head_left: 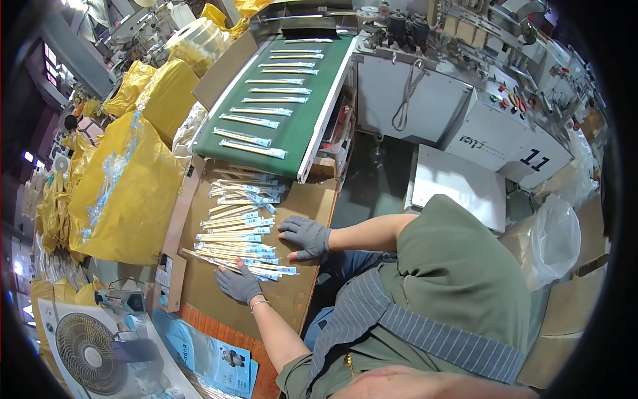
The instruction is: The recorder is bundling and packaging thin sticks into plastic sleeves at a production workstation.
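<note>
Slim pale sticks in clear wrappers with blue ends (232, 237): where are they, and how are your hands?

They lie in a loose heap on the flat brown board (286, 302), below the end of the wide green conveyor belt (302, 126), which bears more in a spaced row. My grey-gloved left hand (238, 283) is half open at the heap's near side, fingertips against the nearest sticks; I can't tell whether it grips any. My grey-gloved right hand (306, 238) is loosely spread just beside the blue ends, with nothing seen in it.

What could go wrong?

Sticks dropping off the belt could land crosswise, I'd judge; the heap's far part lies askew. Uneven pressure might skid the wrappers apart.

And room?

A low brown cardboard wall (174, 282) bounds my left. Rightward, a bare strip of board reaches its edge by my blue trouser legs (359, 263); nearer me, more bare board.
</note>
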Demonstrator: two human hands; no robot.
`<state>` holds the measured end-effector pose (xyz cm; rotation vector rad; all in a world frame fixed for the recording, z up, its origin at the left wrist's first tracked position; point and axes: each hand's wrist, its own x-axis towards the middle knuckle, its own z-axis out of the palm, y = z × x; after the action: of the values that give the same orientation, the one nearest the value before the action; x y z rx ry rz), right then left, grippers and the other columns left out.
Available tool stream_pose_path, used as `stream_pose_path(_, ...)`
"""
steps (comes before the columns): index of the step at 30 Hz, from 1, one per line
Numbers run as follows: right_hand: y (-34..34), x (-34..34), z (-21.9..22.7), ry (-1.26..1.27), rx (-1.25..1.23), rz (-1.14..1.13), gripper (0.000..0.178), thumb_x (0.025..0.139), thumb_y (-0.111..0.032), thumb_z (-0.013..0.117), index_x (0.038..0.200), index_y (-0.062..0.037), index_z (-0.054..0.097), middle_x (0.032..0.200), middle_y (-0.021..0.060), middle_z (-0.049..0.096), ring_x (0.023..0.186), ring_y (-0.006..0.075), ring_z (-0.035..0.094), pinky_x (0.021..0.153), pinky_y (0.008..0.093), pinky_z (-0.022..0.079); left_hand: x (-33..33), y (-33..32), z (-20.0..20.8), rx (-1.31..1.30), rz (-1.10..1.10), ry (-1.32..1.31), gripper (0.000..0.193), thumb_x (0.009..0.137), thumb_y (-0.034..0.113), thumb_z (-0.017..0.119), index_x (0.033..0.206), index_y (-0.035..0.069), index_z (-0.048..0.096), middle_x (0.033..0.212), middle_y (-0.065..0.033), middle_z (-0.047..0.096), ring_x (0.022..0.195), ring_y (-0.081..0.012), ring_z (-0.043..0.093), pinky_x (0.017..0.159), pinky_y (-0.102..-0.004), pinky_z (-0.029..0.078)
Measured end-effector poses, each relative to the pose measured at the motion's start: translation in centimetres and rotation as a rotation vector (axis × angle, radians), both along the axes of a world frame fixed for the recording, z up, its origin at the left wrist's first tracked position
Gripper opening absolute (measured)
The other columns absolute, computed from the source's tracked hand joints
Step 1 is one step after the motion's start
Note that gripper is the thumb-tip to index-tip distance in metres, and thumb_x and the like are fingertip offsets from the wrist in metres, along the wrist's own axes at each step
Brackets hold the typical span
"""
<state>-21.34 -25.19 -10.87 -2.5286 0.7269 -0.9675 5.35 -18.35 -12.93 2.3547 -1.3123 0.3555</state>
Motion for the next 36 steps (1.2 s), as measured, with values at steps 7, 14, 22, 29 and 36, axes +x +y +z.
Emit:
stream_pose_path(7, 0.1, -0.1, 0.0, 0.013, 0.042, -0.006, 0.062, 0.079, -0.052, 0.058, 0.112, 0.0003, 0.055, 0.125, 0.0242, 0.048, 0.117, 0.0425, 0.044, 0.102, 0.0467, 0.035, -0.2, 0.1, 0.4, 0.018, -0.008, -0.008, 0.075, 0.091, 0.058, 0.040, 0.128, -0.007, 0.048, 0.134, -0.0241, 0.046, 0.127, -0.0350, 0.041, 0.107, -0.0439, 0.029)
stream_pose_path(14, -0.2, -0.2, -0.1, -0.005, 0.055, 0.001, 0.058, 0.080, -0.048, 0.058, 0.114, -0.0006, 0.054, 0.125, 0.0239, 0.050, 0.118, 0.0419, 0.045, 0.101, 0.0460, 0.036, -0.5, 0.1, 1.0, 0.055, 0.002, 0.011, 0.075, 0.092, 0.058, 0.039, 0.130, -0.007, 0.046, 0.136, -0.0236, 0.045, 0.128, -0.0348, 0.040, 0.107, -0.0441, 0.029)
stream_pose_path(22, -4.2, -2.5, 9.1, -0.387, -0.027, 0.197, 0.043, 0.080, -0.017, 0.067, 0.120, -0.0055, 0.054, 0.116, 0.0143, 0.059, 0.106, 0.0353, 0.058, 0.090, 0.0398, 0.049, 0.0, 0.5, 0.8, 0.065, -0.024, 0.009, 0.074, 0.092, 0.055, 0.042, 0.132, -0.007, 0.043, 0.137, -0.0256, 0.043, 0.129, -0.0379, 0.037, 0.108, -0.0456, 0.027)
stream_pose_path(29, -27.0, -6.8, 12.5, -0.094, -0.149, -0.563, 0.061, 0.079, -0.035, 0.068, 0.127, -0.0024, 0.049, 0.121, 0.0231, 0.055, 0.115, 0.0388, 0.050, 0.100, 0.0426, 0.039, -0.8, 0.5, 1.6, 0.047, -0.045, 0.056, 0.069, 0.090, 0.049, 0.049, 0.130, -0.007, 0.043, 0.137, -0.0276, 0.042, 0.128, -0.0395, 0.037, 0.108, -0.0469, 0.027)
stream_pose_path(36, -39.7, -15.0, 14.5, 0.536, 0.180, -1.156, 0.081, 0.074, -0.070, 0.056, 0.127, -0.0084, 0.055, 0.129, 0.0171, 0.055, 0.119, 0.0338, 0.052, 0.098, 0.0414, 0.041, -1.5, 0.2, 2.7, -0.015, -0.104, 0.001, 0.065, 0.088, 0.045, 0.055, 0.129, -0.004, 0.045, 0.133, -0.0285, 0.045, 0.124, -0.0420, 0.041, 0.105, -0.0475, 0.030)
